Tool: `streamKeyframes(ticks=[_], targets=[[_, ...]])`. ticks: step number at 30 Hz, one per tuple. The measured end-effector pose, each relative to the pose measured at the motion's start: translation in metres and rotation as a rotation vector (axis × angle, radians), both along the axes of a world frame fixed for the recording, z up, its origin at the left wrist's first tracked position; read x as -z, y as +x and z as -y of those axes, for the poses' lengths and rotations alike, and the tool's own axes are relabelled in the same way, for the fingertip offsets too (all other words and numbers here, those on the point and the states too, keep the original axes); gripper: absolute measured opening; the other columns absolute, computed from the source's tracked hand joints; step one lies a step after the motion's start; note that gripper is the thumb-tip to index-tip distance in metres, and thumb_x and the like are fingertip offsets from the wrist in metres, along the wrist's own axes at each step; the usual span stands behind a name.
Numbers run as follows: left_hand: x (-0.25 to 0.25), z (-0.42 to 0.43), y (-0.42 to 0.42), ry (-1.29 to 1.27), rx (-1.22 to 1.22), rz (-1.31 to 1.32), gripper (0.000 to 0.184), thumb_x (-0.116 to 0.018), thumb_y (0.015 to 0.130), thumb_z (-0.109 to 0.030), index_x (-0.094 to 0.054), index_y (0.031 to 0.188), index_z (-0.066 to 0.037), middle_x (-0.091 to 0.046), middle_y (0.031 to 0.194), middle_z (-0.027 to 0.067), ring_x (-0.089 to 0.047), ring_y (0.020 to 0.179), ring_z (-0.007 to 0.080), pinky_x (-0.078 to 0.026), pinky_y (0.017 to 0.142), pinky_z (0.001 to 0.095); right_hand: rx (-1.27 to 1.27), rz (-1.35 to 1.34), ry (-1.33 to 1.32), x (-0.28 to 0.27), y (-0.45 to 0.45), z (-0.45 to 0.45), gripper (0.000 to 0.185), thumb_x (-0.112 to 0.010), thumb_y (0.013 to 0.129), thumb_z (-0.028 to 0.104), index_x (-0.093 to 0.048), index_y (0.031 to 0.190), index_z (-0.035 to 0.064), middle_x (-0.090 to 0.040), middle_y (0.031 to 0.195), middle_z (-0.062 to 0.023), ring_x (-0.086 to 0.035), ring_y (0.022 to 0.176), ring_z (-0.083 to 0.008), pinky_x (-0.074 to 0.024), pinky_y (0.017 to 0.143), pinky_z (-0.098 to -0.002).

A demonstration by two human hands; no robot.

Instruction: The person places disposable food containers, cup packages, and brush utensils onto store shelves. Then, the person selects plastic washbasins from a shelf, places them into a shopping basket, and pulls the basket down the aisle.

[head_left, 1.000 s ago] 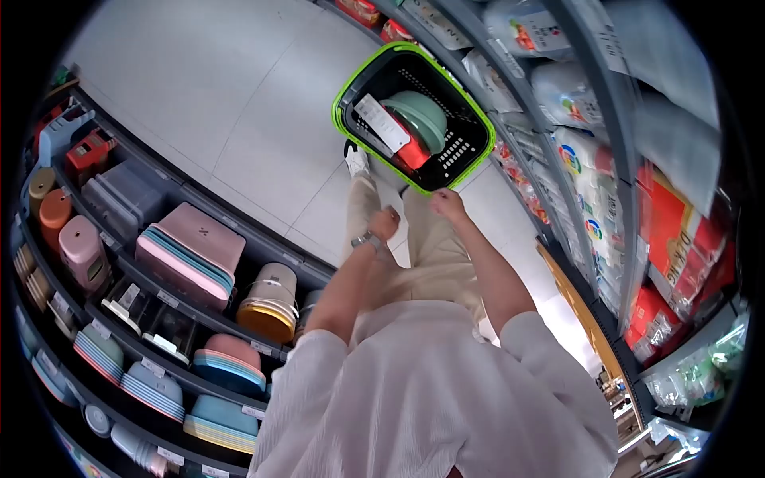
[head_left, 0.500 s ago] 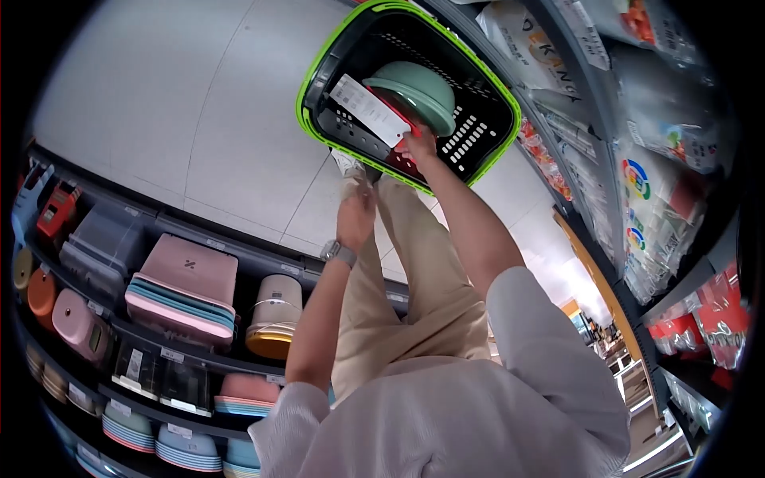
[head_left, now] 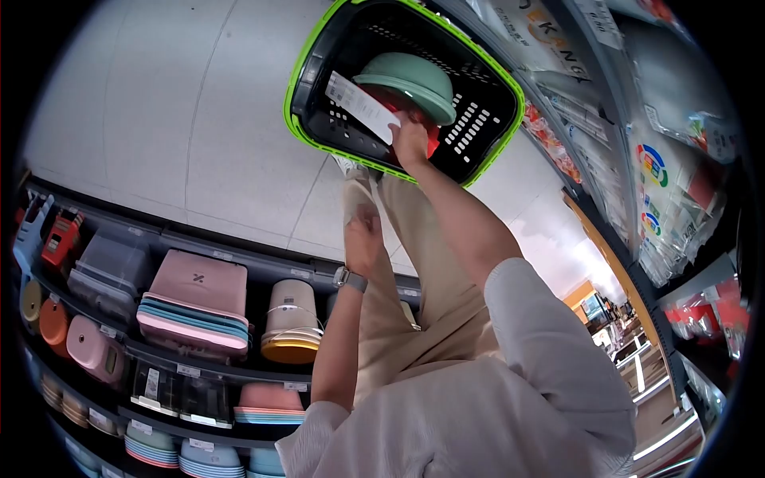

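Note:
A black shopping basket with a bright green rim stands in front of me on the floor. Inside it a pale green bowl lies tilted. My right hand reaches into the basket, its fingers closed on a flat red-and-white package. The package's long white side carries small print I cannot read, and its red part is partly covered by my fingers. Over my trouser leg hangs my left hand, fingers curled together with nothing visible in them. A watch is on that wrist.
Shelves at the left hold pink lidded boxes, a white bucket and stacked blue bowls. On the right, close to the basket, a rack carries clear plastic packs. Grey floor tiles extend to the left.
My right hand has shifted slightly left over the package, whose white side now looks narrower. My left hand has moved a little down and right in view, and the shelves have shifted with the camera.

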State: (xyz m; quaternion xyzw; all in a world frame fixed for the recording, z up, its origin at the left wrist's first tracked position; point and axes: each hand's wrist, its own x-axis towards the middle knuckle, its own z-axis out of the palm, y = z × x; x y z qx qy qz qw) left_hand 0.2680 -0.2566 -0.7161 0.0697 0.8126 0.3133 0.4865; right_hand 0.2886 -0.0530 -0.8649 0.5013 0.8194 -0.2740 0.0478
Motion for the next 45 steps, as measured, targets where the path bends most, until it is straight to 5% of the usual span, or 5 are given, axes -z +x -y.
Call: streamKeyframes(ticks=[15, 24, 32, 37, 45], targets=[[-0.153, -0.063, -0.075, 0.335, -0.937, 0.736, 0.053, -0.053, 0.102, -0.043, -0.052, 0.125, 0.004, -0.067, 0.109, 0.0152, -0.07, 0.098, 0.0299, -0.055, 0.086, 0.0348, -0.641, -0.314, 0.179, -0.387, 0.081, -0.048, 0.036, -0.064, 0.074, 0.002, -0.066, 0.11, 0.0049, -0.062, 0.113, -0.008, -0.063, 0.097, -0.0257, -0.0561, 0.078, -0.0365], [-0.241, -0.071, -0.042, 0.535, -0.78, 0.844, 0.032, -0.063, 0.097, -0.014, -0.056, 0.126, 0.0, -0.069, 0.108, 0.0068, -0.068, 0.091, 0.0118, -0.057, 0.078, 0.0248, -0.514, -0.451, 0.269, -0.533, 0.129, -0.068, 0.034, -0.064, 0.079, -0.003, -0.066, 0.113, 0.0003, -0.058, 0.128, -0.0164, -0.062, 0.103, -0.0318, -0.0547, 0.085, -0.0396], [-0.338, -0.092, -0.038, 0.661, -0.556, 0.678, 0.026, -0.061, 0.098, -0.011, -0.06, 0.123, -0.001, -0.07, 0.112, 0.0072, -0.068, 0.094, 0.0118, -0.056, 0.078, 0.0247, -0.178, -0.616, 0.214, -0.55, 0.158, -0.053, 0.043, -0.073, 0.081, 0.0, -0.059, 0.122, 0.0011, -0.053, 0.131, -0.0181, -0.06, 0.108, -0.0309, -0.053, 0.088, -0.0366], [-0.3, -0.074, -0.033, 0.518, -0.425, 0.679, 0.027, -0.063, 0.097, -0.011, -0.059, 0.123, -0.004, -0.069, 0.11, 0.0051, -0.067, 0.092, 0.0112, -0.055, 0.078, 0.0244, 0.199, -0.619, 0.144, -0.489, 0.173, -0.022, 0.052, -0.078, 0.082, 0.014, -0.054, 0.126, 0.0013, -0.06, 0.116, -0.0188, -0.063, 0.095, -0.0265, -0.0525, 0.08, -0.0353], [-0.208, -0.039, -0.006, 0.148, -0.45, 0.661, 0.027, -0.071, 0.091, -0.014, -0.063, 0.111, 0.002, -0.066, 0.097, 0.006, -0.065, 0.081, 0.0134, -0.056, 0.072, 0.0262, 0.911, -0.311, -0.81, -0.378, 0.22, 0.022, 0.03, -0.074, 0.088, 0.033, -0.072, 0.094, 0.0036, -0.06, 0.076, 0.002, -0.051, 0.067, -0.0077, -0.0394, 0.058, -0.0259]])
